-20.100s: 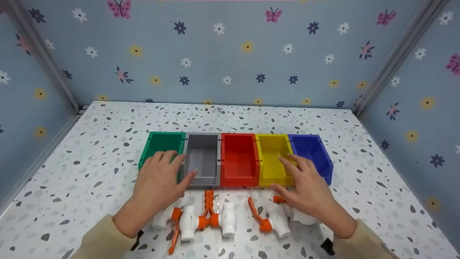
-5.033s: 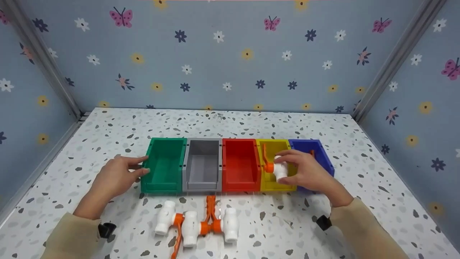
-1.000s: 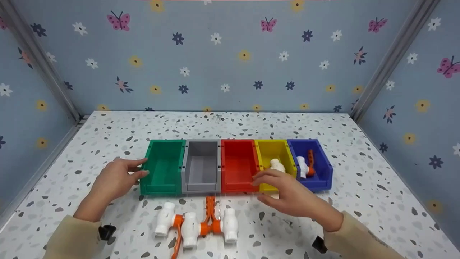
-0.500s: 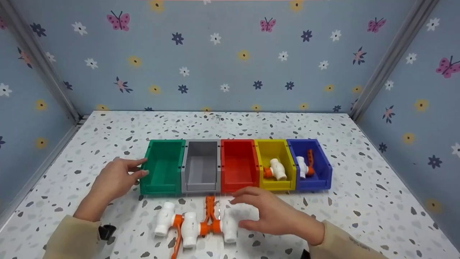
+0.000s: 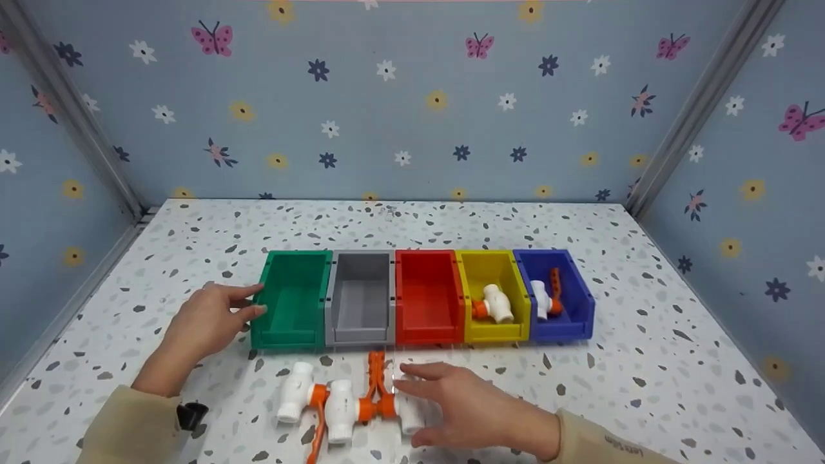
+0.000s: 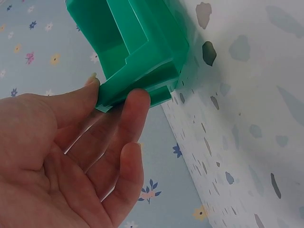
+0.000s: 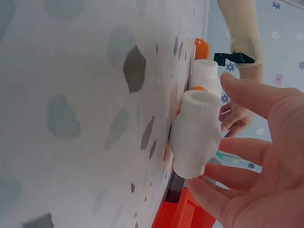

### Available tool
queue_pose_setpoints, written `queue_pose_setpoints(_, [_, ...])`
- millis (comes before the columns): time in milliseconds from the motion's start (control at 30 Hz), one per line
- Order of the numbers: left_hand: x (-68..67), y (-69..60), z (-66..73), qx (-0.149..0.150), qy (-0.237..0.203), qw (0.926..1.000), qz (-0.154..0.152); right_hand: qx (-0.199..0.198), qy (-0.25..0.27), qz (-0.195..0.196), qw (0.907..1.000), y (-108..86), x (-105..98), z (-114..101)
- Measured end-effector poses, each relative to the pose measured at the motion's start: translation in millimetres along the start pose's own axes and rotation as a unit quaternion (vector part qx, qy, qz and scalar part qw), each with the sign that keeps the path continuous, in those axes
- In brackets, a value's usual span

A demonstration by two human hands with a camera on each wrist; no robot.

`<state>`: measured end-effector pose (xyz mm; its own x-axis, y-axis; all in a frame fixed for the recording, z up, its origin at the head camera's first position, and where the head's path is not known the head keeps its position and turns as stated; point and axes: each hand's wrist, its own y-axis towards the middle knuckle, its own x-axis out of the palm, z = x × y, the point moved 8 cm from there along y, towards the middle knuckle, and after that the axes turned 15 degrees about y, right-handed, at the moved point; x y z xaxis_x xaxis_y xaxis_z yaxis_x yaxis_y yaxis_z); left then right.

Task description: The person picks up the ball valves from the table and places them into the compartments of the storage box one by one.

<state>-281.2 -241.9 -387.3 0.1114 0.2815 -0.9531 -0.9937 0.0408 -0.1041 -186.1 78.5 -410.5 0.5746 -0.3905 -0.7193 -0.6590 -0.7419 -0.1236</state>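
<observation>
You have your right hand (image 5: 461,406) at the near-right valve (image 7: 195,133), fingers spread and gently bent, not clasped on anything; the white body sits in the gap between your thumb, by its near end, and your fingertips, by the end facing the bins; whether a fingertip touches it, you cannot tell from here; its orange collar points away from your palm, close beside the collar of the middle valve (image 5: 341,412), and their two orange handles (image 5: 377,370) run side by side toward the bins; past that, on your left, lies the left valve (image 5: 296,392).

Over on the other side, your left hand (image 5: 209,319) has the green bin (image 5: 293,338) by its outer side wall, thumb on the rim and fingers against the outside, a clear pinch; along the row you've got the grey bin (image 5: 361,336), the red bin (image 5: 428,336), then the yellow bin (image 5: 496,332) with one white valve (image 5: 497,304) inside, and the blue bin (image 5: 562,330) holding another valve (image 5: 541,300), its orange handle pointing to the back.
</observation>
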Motion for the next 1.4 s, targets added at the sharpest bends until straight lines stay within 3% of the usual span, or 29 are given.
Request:
queue_pose_setpoints(200, [0.1, 0.5, 0.6, 0.002, -0.003, 1.0000, 0.000, 0.001, -0.008, 0.002, 1.0000, 0.9, 4.3, 0.1])
queue_pose_setpoints(433, [1.6, 0.1, -0.2, -0.004, -0.005, 1.0000, -0.005, 0.030, -0.009, 0.001, 0.9995, 1.4, 8.8, 1.4])
queue_pose_setpoints(633, [1.3, 0.0, 0.1, -0.003, -0.003, 1.0000, -0.002, 0.019, -0.034, 0.013, 0.9992, 0.6, 9.6, -2.6])
queue_pose_setpoints(867, [0.7, -1.0, -0.3, -0.001, -0.001, 1.0000, -0.001, 0.037, -0.006, 0.017, 0.9991, 1.4, 9.1, -0.5])
queue_pose_setpoints(1233, [0.6, -0.5, -0.1, -0.002, -0.006, 1.0000, -0.004, -0.039, -0.015, 0.045, 0.9981, -2.2, -1.6, -3.6])
queue_pose_setpoints(1400, [1.9, -0.3, -1.3, -0.008, -0.010, 0.9999, -0.010, -0.046, -0.008, 0.049, 0.9977, -2.8, -9.9, -3.8])
